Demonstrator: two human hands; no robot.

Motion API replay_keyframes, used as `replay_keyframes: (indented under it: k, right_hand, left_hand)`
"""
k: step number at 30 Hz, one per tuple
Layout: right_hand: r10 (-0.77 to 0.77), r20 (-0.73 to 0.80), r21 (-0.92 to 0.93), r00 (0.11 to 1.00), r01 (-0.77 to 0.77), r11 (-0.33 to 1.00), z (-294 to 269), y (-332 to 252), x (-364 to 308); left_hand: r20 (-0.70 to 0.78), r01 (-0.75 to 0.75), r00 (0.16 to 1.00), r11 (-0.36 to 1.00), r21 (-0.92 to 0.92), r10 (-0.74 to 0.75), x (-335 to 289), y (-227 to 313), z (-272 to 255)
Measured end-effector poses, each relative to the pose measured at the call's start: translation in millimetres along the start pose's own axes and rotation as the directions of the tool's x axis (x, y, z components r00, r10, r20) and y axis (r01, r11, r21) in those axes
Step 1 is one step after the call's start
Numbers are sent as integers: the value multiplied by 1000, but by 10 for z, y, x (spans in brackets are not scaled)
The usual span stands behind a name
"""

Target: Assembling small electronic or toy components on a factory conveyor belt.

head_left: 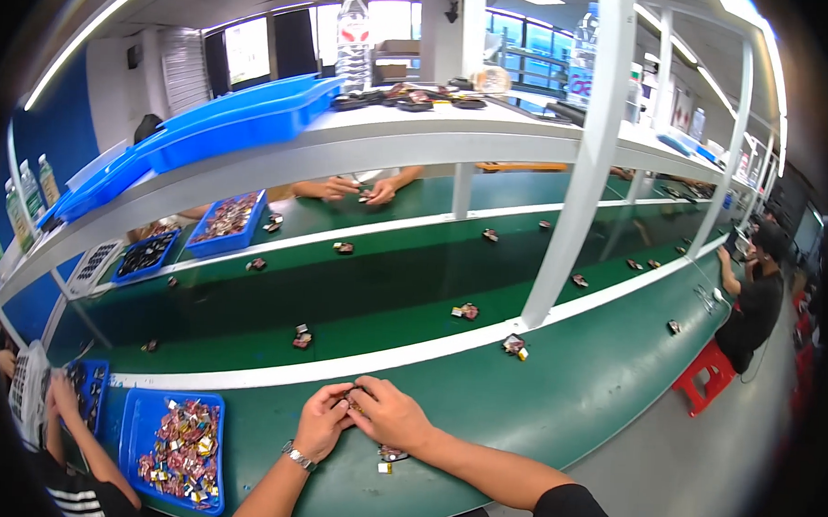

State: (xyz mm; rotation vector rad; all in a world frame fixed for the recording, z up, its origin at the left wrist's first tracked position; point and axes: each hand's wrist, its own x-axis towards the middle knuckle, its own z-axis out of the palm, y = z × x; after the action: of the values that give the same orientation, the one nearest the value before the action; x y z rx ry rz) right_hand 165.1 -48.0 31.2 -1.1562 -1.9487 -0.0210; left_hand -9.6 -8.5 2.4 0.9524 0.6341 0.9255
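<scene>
Both hands pinch a small part (355,406) to the right of the blue tray (134,422).
The left hand (323,422), nearer the tray, and the right hand (396,416), farther from it, close their fingertips around the part, which they mostly hide. Right of the tray, near the right wrist, a loose assembly (390,455) lies on the green bench (518,413). Mixed small pieces (181,446) heap inside the tray; a co-worker's hand (64,396) is left of it.
</scene>
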Motion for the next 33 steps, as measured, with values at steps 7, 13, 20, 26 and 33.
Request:
replay_keyframes:
  k: [7,13,20,26,33]
  right_hand:
    - [287,-43,-242,957,-289,926,-367,606,45]
    - [429,-116,-648,896,-395,651,-898,1411,-259]
    - [524,-190,-560,830,-530,637,-1115,1745,-67]
    - [680,-129,-454,722,-653,607,-871,2474,125]
    - [342,146,53,928,-352,934,-629,1406,362]
  left_hand:
    - [39,-2,999,999,47,0,1,101,168]
    - [80,37,996,999,39,-40,25,114,131]
    - [119,45,991,995,84,-55,62,100,151]
    - [115,51,992,997,65,-59,77,77,104]
    - [27,40,999,996,79,-43,-33,158,17]
